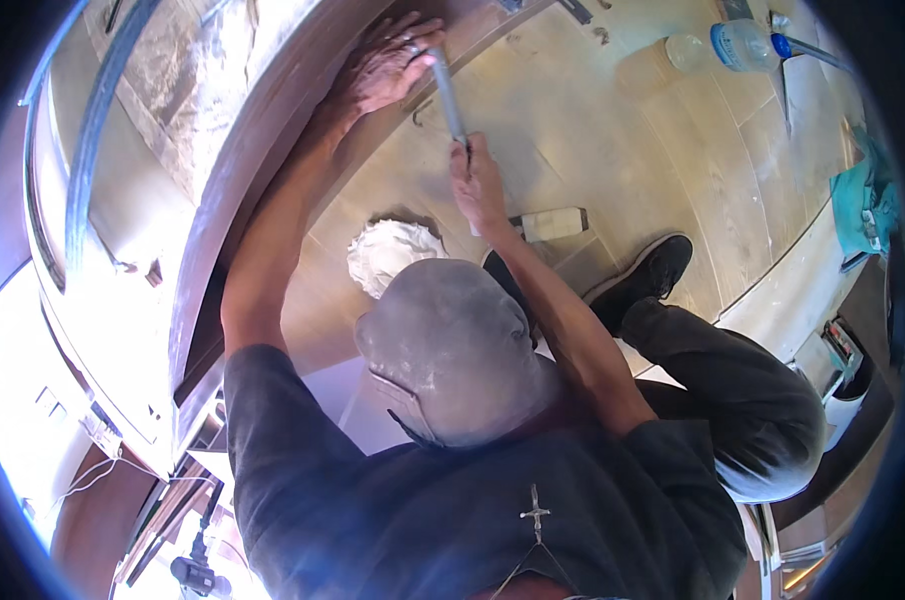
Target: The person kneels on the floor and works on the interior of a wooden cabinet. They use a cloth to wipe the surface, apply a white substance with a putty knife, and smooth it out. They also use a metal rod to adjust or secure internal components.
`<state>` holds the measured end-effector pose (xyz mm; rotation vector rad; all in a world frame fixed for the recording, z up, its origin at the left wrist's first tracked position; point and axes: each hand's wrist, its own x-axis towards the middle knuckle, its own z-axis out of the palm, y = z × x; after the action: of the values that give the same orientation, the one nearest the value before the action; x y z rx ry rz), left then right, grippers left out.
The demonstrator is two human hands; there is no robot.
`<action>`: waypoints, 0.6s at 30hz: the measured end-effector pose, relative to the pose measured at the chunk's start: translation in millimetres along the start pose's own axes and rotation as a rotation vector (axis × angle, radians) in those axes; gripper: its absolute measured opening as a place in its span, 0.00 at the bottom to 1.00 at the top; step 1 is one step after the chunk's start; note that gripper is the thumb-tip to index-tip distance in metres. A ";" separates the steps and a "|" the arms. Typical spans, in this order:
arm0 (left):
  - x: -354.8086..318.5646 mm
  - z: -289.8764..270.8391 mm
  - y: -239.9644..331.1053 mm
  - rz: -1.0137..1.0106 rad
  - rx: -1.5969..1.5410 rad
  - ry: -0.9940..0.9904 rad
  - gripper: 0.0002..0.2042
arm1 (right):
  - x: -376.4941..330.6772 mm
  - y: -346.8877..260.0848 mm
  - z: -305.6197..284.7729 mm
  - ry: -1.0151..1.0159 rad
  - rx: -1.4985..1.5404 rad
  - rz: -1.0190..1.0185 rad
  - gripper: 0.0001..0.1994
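Note:
My right hand (480, 188) is closed around the near end of a slim grey bar (447, 95), its exact kind unclear. The bar slants up and left to my left hand (391, 68). That hand lies stretched over the brown wooden board (283, 160), fingers extended, its thumb side by the bar's far tip. Below the bar, a white crumpled mound (395, 254) sits on the floor; cloth or paste, I cannot tell. Just right of my right wrist lies a pale, block-like piece with a dark end (553, 224).
A rounded, dusty grey form (453, 350), perhaps my bent knee, rises before my chest. My black shoe (657, 268) rests on the wood-look floor (673, 150). A clear bottle (743, 47) lies at the far right, with teal cloth (862, 205) nearer. A blue strip (98, 130) curves at left.

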<state>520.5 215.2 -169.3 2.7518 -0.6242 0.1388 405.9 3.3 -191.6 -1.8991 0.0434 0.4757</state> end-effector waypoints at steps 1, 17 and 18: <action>5.6 -4.9 12.2 -0.004 0.014 -0.026 0.20 | -2.9 3.1 -8.5 0.005 0.015 0.026 0.09; -20.9 -8.8 -2.1 -0.160 -0.033 -0.012 0.20 | 15.1 4.7 -2.8 -0.126 -0.052 -0.095 0.11; -26.7 -7.1 -10.4 -0.201 -0.069 -0.014 0.20 | 22.5 7.4 -1.4 -0.153 -0.054 -0.112 0.11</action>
<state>500.8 237.3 -169.9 2.7305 -0.3462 0.0507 425.1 3.6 -205.5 -1.9009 -0.1774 0.5489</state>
